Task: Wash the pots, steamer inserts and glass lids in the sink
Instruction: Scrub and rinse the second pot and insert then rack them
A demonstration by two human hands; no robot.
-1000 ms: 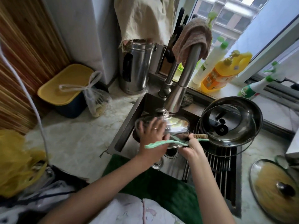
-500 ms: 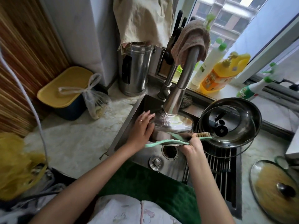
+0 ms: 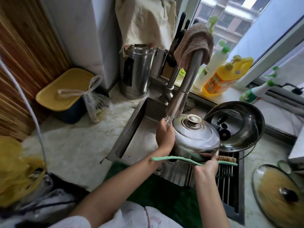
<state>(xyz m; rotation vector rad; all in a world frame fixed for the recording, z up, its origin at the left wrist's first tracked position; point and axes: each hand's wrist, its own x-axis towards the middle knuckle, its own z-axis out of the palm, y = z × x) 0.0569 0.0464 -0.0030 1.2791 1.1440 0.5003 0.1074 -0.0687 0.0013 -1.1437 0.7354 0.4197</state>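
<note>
A domed steel lid (image 3: 195, 134) with a round knob is tilted over the sink (image 3: 139, 134), just under the faucet (image 3: 185, 89). Water runs from the spout onto the lid's upper left edge and my fingers. My left hand (image 3: 164, 135) grips the lid's left rim. My right hand (image 3: 208, 167) holds a green-handled brush (image 3: 172, 158) at the lid's lower edge, with its bristles pointing right. A steel pot (image 3: 250, 112) with a glass lid inside sits on the right of the sink. Another glass lid (image 3: 278, 195) lies on the counter at the far right.
A black drying rack (image 3: 228, 186) spans the sink's right side. Behind the sink stand a steel canister (image 3: 136, 71), a knife block and detergent bottles (image 3: 220, 76). A yellow-lidded bin (image 3: 65, 92) and a tied plastic bag (image 3: 97, 104) sit on the left counter.
The steel lid has been lifted and turned so its dome and knob face me. My left hand slid from the lid's front to its left rim under the running water.
</note>
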